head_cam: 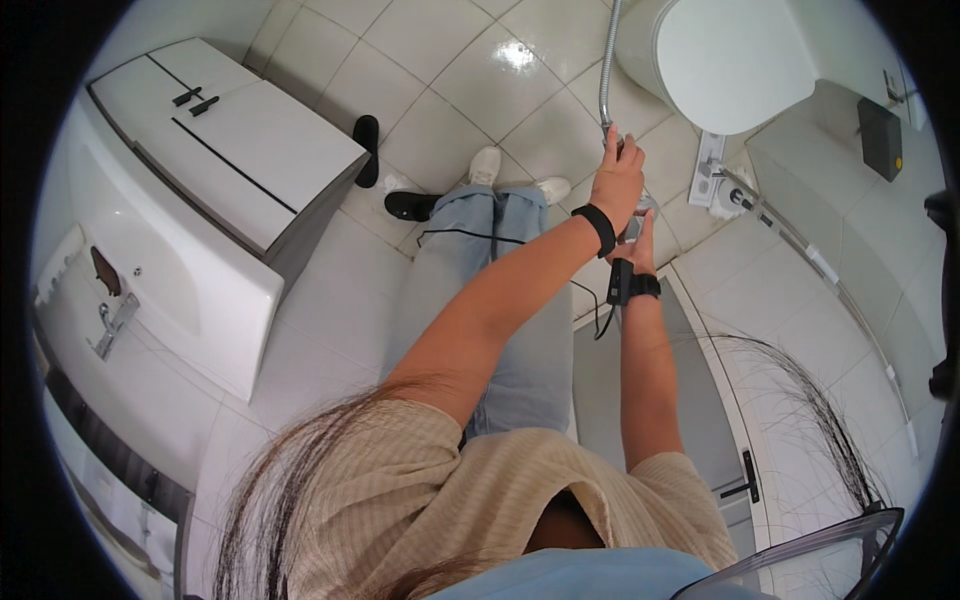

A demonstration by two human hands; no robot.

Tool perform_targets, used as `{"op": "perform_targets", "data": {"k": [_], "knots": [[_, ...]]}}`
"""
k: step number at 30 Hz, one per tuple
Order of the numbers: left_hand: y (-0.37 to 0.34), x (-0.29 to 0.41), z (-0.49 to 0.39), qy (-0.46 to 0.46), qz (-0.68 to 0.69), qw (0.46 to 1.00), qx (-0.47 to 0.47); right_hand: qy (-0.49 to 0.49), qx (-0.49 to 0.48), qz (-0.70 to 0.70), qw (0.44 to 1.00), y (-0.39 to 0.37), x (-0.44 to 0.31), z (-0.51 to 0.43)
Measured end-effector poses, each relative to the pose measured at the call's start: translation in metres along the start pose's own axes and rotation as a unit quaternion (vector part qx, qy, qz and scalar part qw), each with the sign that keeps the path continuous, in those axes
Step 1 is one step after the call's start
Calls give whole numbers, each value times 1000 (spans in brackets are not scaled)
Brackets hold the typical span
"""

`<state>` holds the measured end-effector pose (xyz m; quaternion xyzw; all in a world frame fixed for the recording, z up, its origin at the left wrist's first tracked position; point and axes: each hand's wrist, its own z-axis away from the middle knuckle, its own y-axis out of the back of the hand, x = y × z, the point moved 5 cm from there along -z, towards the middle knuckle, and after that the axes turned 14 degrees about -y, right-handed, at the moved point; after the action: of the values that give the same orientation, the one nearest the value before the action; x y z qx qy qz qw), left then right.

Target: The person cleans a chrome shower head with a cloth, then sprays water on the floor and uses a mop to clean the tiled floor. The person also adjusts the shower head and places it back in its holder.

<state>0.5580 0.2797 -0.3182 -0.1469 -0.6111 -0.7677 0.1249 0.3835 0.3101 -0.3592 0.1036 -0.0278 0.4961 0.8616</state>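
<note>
A flexible metal shower hose (604, 75) runs down from the top of the picture to my left hand (619, 180). My left hand is closed around the fitting at the hose's end, fingers pointing up along it. Just below it, my right hand (636, 251) holds a shiny, partly clear piece (646, 206), which looks like the head of a hand shower. Its shape is largely hidden behind my fingers. Both wrists wear black bands, and a small black device with a cable sits on the right one.
A toilet with its white lid (731, 64) down stands at upper right, a toilet brush holder (731, 199) below it. On the left are a washbasin (157, 277) and a white cabinet (247, 142). Black slippers (366, 150) lie on the tiled floor. A door (660, 360) is at lower right.
</note>
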Motion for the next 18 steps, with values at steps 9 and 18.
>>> {"op": "perform_targets", "data": {"k": [9, 18], "knots": [[-8, -9, -1, 55, 65, 995, 48, 21, 1, 2, 1000, 0, 4, -2], [-25, -2, -7, 40, 37, 997, 58, 87, 11, 60, 994, 7, 5, -10]]}}
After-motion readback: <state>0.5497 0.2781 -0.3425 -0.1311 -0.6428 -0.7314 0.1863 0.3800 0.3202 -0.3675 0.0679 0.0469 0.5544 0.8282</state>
